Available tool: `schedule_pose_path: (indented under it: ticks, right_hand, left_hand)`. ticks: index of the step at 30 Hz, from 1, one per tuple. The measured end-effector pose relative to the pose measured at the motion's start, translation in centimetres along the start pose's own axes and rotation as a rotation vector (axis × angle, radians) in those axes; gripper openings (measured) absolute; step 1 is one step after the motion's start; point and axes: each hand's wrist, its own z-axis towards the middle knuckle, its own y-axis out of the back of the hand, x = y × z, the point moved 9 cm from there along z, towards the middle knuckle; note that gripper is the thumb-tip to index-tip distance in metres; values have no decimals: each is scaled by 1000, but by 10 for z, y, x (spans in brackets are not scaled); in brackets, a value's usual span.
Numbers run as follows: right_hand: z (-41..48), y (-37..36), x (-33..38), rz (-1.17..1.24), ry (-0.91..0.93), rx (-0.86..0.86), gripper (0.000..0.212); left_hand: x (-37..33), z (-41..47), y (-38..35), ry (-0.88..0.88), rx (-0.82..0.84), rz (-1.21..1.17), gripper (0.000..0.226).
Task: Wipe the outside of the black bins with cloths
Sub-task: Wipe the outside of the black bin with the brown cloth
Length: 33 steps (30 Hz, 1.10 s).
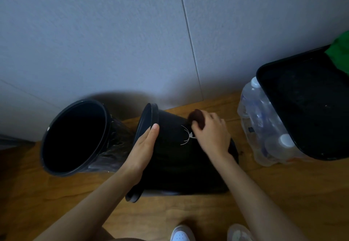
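A round black bin [175, 157] lies tipped on its side on the wooden floor, its rim pointing left. My left hand [143, 148] rests flat against the bin's side just behind the rim, fingers straight. My right hand [211, 133] grips a dark brown cloth [197, 118] and presses it on the bin's upper side near its base. A second round black bin [75, 138] with a clear plastic liner leans tilted at the left, its mouth facing me.
A grey wall stands close behind the bins. A shrink-wrapped pack of water bottles [264, 127] sits at the right, beside a black rectangular bin [306, 106] with something green [340, 53] at its far corner. My shoes [182, 234] show at the bottom edge.
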Motion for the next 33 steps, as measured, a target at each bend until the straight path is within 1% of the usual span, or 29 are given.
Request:
schedule_pose_path:
  ticks: [3, 6, 9, 12, 15, 17, 19, 21, 24, 27, 30, 33]
  right_hand:
    - [-4, 6, -40, -32, -101, -18, 44]
    - [-23, 13, -47, -33, -107, -69, 45]
    - [-45, 14, -19, 43, -35, -86, 47]
    - [-64, 9, 30, 116, 99, -60, 50]
    - [-69, 8, 74, 132, 230, -68, 49]
    - [-60, 7, 83, 119, 243, -66, 47]
    - [-40, 5, 77, 99, 207, -52, 44]
    - [-14, 3, 56, 74, 126, -25, 41]
    - [11, -1, 4, 0, -25, 20, 41]
    - [8, 2, -53, -49, -173, 19, 43]
    - [-7, 9, -75, -65, -221, -29, 45]
    - [-23, 12, -55, -31, -191, -34, 47]
  left_hand:
    - [-2, 2, -3, -6, 3, 24, 63]
    - [-5, 0, -8, -37, 27, 55, 42]
    - [-4, -1, -4, -32, 13, 61, 44]
    - [-4, 0, -4, -33, 17, 82, 48]
    - [-5, 1, -2, -53, 3, 108, 38]
    - [-6, 1, 0, -62, -19, 107, 36]
    - [-9, -1, -2, -83, -16, 99, 33]
    - [-11, -2, -4, -100, -18, 100, 31]
    - [-13, -3, -4, -104, -24, 73, 28]
    - [-14, -4, -5, -116, -26, 85, 27]
    - [-17, -5, -8, -133, -15, 108, 28]
    - [-16, -3, -6, -123, -17, 104, 27]
